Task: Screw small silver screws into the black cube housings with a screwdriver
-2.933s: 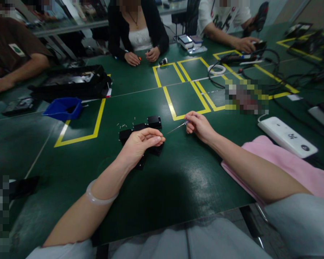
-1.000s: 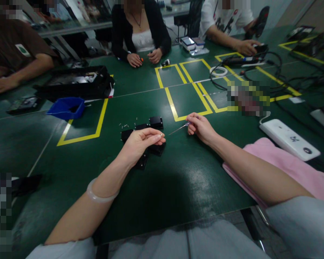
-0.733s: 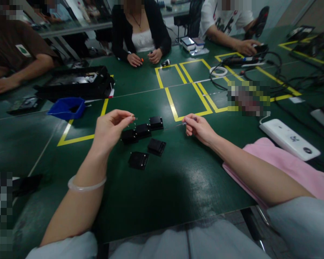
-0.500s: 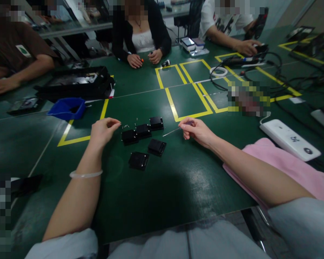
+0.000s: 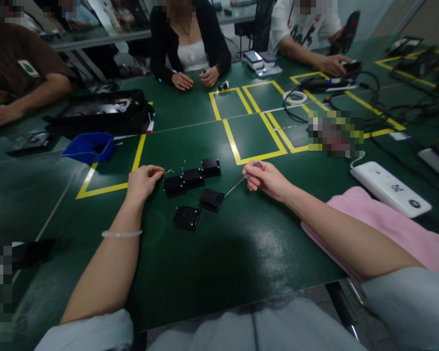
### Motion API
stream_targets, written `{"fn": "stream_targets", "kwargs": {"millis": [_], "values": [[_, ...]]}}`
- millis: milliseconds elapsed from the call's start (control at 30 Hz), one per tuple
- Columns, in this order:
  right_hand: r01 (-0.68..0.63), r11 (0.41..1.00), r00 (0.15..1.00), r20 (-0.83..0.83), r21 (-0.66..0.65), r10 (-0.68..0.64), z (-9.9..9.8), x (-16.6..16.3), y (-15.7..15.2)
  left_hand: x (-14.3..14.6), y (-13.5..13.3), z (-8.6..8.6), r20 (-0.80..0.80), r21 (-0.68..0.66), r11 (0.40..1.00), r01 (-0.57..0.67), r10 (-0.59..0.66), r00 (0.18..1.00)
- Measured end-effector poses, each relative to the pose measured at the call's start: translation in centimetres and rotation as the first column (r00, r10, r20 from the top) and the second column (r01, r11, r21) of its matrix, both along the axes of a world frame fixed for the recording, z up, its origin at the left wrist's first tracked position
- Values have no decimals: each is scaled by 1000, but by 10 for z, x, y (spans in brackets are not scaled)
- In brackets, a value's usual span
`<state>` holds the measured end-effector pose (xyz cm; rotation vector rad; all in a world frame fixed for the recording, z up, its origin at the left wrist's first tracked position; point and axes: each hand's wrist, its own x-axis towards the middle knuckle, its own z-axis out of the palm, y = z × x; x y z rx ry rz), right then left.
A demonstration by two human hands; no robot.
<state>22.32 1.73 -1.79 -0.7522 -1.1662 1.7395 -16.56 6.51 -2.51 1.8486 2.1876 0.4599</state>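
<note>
My right hand (image 5: 261, 176) grips a screwdriver (image 5: 236, 188) with a thin metal shaft; its tip points down-left, close to the right edge of a small black box (image 5: 211, 199). At the small loose screws (image 5: 170, 171), my left hand (image 5: 145, 182) has thumb and fingertips pressed together; whatever lies between them is too small to make out. Three more black boxes, among them a middle one (image 5: 193, 177), form a slanted row right of the screws. Nearer to me lies another black box (image 5: 187, 217) with shiny spots at its corners.
A blue bin (image 5: 89, 147) and a black tray-like case (image 5: 102, 110) stand at left. On the right are a pink cloth (image 5: 358, 219), a white power strip (image 5: 391, 187) and black cables (image 5: 369, 92). Yellow tape marks the green table. Several co-workers sit opposite.
My left hand has moved slightly right to the loose screws. The screwdriver has swung so its tip points lower, close to the nearer right-hand box.
</note>
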Motion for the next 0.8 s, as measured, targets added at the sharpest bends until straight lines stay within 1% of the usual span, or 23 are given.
{"fn": "stream_targets", "kwargs": {"millis": [67,100,133,167,200,233,267,300,367,400,433,500,567,633,700,767,800], "values": [[-4,1000,1000,3,1,4,-1,1,1,3,-2,7,11,35,999,16,-16,1000],[-4,1000,1000,2,4,4,-2,1,1,6,-5,13,15,82,996,39,-41,999],[-3,1000,1000,0,9,3,-2,1,2,11,-8,22,13,141,987,82,-84,996],[-2,1000,1000,-3,15,2,-3,1,2,18,-13,32,14,187,971,148,-153,988],[2,1000,1000,-4,23,-2,-3,1,2,27,-18,43,23,203,951,232,-242,970],[7,999,1000,-3,36,-7,-3,1,2,37,-24,54,42,199,929,313,-327,944],[13,998,1000,2,58,-13,-3,1,2,47,-31,64,58,156,900,407,-419,906],[17,996,1000,15,89,-18,-2,1,1,58,-38,72,60,86,859,505,-510,858],[29,984,997,70,175,-41,0,1,-1,77,-51,81,41,-46,742,669,-668,743],[29,974,992,115,225,-56,2,0,-3,85,-56,81,15,-96,703,704,-707,707],[40,960,982,166,276,-89,4,0,-5,91,-60,80,-17,-146,685,714,-723,691],[39,928,955,259,371,-144,7,-1,-10,99,-65,73,-91,-204,678,706,-732,676],[9,885,913,357,465,-197,9,-2,-14,103,-66,66,-160,-232,687,688,-725,670],[-62,815,852,456,576,-258,10,-3,-19,106,-65,61,-199,-257,695,672,-718,667],[-151,726,787,526,671,-322,11,-3,-22,110,-65,59,-206,-284,694,662,-718,664],[-236,650,742,566,722,-359,11,-4,-24,113,-66,58,-193,-300,693,656,-718,669],[-270,623,728,579,734,-367,11,-5,-25,115,-66,57,-184,-302,694,654,-715,674]]}}
